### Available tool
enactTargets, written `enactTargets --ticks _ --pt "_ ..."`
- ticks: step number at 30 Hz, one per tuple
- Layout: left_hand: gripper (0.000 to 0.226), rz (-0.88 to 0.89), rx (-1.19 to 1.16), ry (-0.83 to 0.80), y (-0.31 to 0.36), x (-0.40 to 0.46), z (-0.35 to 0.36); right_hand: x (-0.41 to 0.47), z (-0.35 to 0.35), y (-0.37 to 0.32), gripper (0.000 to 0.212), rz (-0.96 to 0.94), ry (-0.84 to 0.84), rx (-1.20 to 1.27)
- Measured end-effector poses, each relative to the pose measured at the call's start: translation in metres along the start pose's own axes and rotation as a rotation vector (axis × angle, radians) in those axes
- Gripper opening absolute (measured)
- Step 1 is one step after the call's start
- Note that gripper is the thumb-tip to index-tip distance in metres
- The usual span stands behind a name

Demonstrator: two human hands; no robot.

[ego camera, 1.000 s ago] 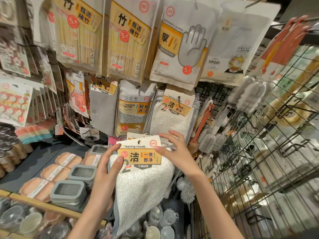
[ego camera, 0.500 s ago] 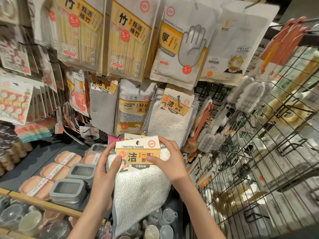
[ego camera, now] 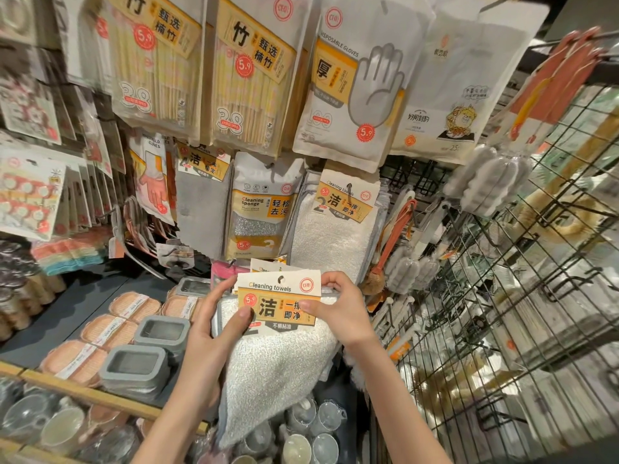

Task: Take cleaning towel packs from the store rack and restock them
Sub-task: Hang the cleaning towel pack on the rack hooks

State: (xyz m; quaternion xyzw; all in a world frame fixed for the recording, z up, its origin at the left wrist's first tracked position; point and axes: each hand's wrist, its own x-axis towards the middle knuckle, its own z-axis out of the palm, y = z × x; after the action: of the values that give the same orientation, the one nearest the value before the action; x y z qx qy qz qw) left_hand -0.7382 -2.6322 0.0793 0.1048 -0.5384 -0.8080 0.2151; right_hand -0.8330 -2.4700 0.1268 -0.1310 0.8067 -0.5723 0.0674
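Fingers of both hands close on one pack of white terry cleaning towels (ego camera: pixel 278 370) held in front of the display: the left hand (ego camera: pixel 214 339) grips its left edge, thumb pressed on the lower left corner of the orange-and-white cardboard header (ego camera: pixel 279 301), while the right hand (ego camera: pixel 338 309) pinches the header's right end, thumb on the front and curled fingers over the top corner. The cloth hangs down from the card between the two wrists. The header reads "Cleaning towels", with a red "5.9" price dot and large Chinese characters. Directly above, a matching white towel pack (ego camera: pixel 335 229) hangs on the rack with the same "Cleaning towels" card, and another header peeks out just behind the held one. Left of it hangs a silver-and-yellow pouch marked "Cleaning sponge" (ego camera: pixel 263 209); higher up are a white pouch printed "Disposable gloves" (ego camera: pixel 355 78) with a grey hand outline and two clear packs of bamboo chopsticks (ego camera: pixel 201 72) marked "38" and "5.9". A black wire grid rack (ego camera: pixel 522 296) stands at the right, and a dark shelf (ego camera: pixel 67 316) with a wooden front edge at lower left carries grey rectangular containers (ego camera: pixel 147 353).
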Motion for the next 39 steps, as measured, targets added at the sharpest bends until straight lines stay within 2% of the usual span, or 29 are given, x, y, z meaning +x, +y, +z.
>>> enactTargets --ticks 6,11,16,22,25,26,29,35,39 --pt "0.055 -0.038 0.007 -0.024 0.001 0.001 -0.001 0.004 -0.007 -0.002 0.027 -0.017 -0.002 -0.015" --pt "0.031 0.001 -0.014 -0.018 0.004 0.003 0.001 0.004 -0.012 -0.006 0.031 -0.062 -0.02 0.015" --pt "0.029 -0.035 -0.025 -0.002 0.005 0.004 0.001 0.005 -0.019 -0.012 0.031 -0.049 -0.039 0.06" --pt "0.039 -0.047 -0.058 -0.029 0.006 0.004 0.002 0.007 -0.021 -0.014 0.029 -0.041 -0.051 0.115" --pt "0.065 -0.057 -0.075 -0.056 0.006 0.003 0.002 0.009 -0.023 -0.014 0.026 -0.062 -0.045 0.108" --pt "0.066 -0.063 -0.105 -0.055 0.005 0.003 0.003 0.01 -0.024 -0.013 0.026 -0.071 -0.035 0.089" --pt "0.038 -0.085 -0.16 -0.012 0.002 0.006 0.004 0.012 -0.025 -0.013 0.027 -0.072 -0.023 0.074" --pt "0.038 -0.065 -0.126 -0.005 0.008 0.006 0.013 0.018 -0.028 -0.014 0.027 -0.089 -0.034 0.087" --pt "0.039 -0.043 -0.098 0.003 0.009 0.009 0.015 0.022 -0.026 -0.012 0.031 -0.094 0.065 0.083"
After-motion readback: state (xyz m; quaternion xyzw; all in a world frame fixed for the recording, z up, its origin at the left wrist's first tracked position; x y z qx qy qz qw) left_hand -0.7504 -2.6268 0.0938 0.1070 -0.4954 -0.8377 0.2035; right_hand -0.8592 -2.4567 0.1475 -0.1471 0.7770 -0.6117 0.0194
